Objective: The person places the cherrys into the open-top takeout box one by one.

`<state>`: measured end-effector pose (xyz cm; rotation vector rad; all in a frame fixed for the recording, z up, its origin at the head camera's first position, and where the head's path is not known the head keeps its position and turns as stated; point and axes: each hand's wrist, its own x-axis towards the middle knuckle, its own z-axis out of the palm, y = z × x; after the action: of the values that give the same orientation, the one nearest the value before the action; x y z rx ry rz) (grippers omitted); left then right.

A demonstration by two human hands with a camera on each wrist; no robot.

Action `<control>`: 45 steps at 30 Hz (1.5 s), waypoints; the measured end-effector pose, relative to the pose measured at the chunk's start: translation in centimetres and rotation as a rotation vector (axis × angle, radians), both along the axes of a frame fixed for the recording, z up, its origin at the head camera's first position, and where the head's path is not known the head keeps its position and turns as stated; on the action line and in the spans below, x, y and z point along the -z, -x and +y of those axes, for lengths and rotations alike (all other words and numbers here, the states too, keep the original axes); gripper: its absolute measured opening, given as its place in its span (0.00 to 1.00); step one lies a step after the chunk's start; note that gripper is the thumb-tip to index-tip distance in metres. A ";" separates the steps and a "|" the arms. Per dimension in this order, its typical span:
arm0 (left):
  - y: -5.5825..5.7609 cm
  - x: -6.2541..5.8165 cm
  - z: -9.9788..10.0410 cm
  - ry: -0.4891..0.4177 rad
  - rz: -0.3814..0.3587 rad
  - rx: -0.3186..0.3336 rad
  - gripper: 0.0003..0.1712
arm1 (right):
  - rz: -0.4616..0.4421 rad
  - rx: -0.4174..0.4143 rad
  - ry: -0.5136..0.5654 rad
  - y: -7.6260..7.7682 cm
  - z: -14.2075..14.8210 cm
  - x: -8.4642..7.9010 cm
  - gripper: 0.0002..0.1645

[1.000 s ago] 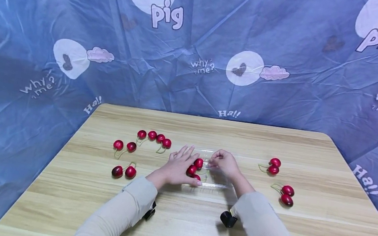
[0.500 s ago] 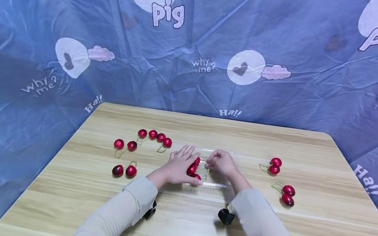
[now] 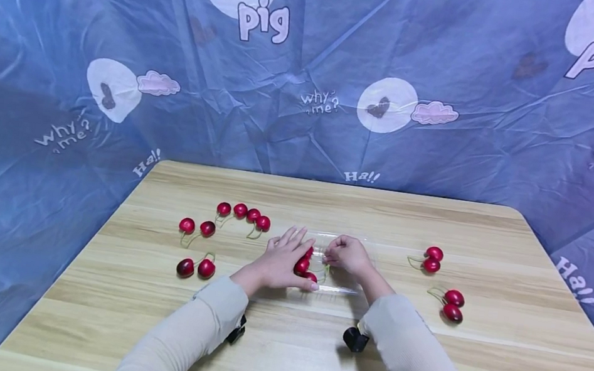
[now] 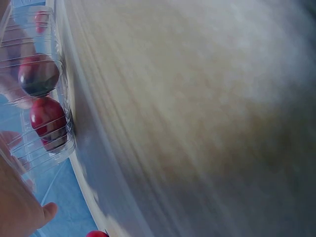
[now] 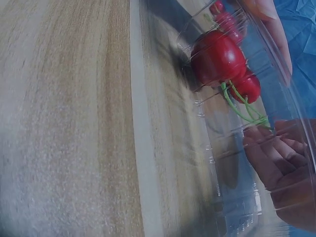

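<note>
A clear plastic box [image 3: 339,290] lies mid-table with several red cherries [image 3: 301,266] at its left end. My left hand [image 3: 280,262] spreads its straight fingers over that end, thumb along the front edge, partly covering the cherries. Inside the box, my right hand [image 3: 346,256] pinches green cherry stems [image 5: 242,111] between thumb and fingertips. In the right wrist view, two cherries [image 5: 217,58] joined to these stems sit against the ribbed clear wall. Through the box side in the left wrist view, dark red cherries [image 4: 48,117] rest on the bottom.
Loose cherries in joined pairs lie left of the box, such as one pair [image 3: 206,269] near the front and another [image 3: 263,224] farther back. Two more pairs, one behind [image 3: 431,265] and one nearer [image 3: 452,313], lie to the right. A blue printed cloth [image 3: 312,73] hangs behind the table.
My right hand has shifted slightly left toward the cherries, and the rear cherry in the box has moved left, partly under my left hand. The left hand stays in place.
</note>
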<state>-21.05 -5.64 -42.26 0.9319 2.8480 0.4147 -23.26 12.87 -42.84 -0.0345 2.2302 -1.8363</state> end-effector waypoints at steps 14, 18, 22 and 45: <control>0.0 -0.1 0.0 0.005 -0.020 -0.015 0.57 | 0.067 -0.007 -0.167 -0.5 0.6 -1.0 0.04; -0.1 -0.2 0.0 0.002 -0.020 -0.016 0.57 | 0.093 -0.017 -0.188 -0.7 0.8 -1.4 0.05; -0.2 -0.2 0.0 0.005 -0.019 -0.019 0.58 | 0.107 -0.031 -0.172 -0.8 1.1 -1.9 0.06; -0.2 -0.2 0.0 0.011 -0.008 -0.009 0.58 | 0.087 -0.064 -0.014 -1.3 5.5 -3.6 0.14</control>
<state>-20.89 -5.60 -42.08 0.9143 2.8454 0.4019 -21.93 18.37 -39.26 -0.1846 2.2718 -1.8187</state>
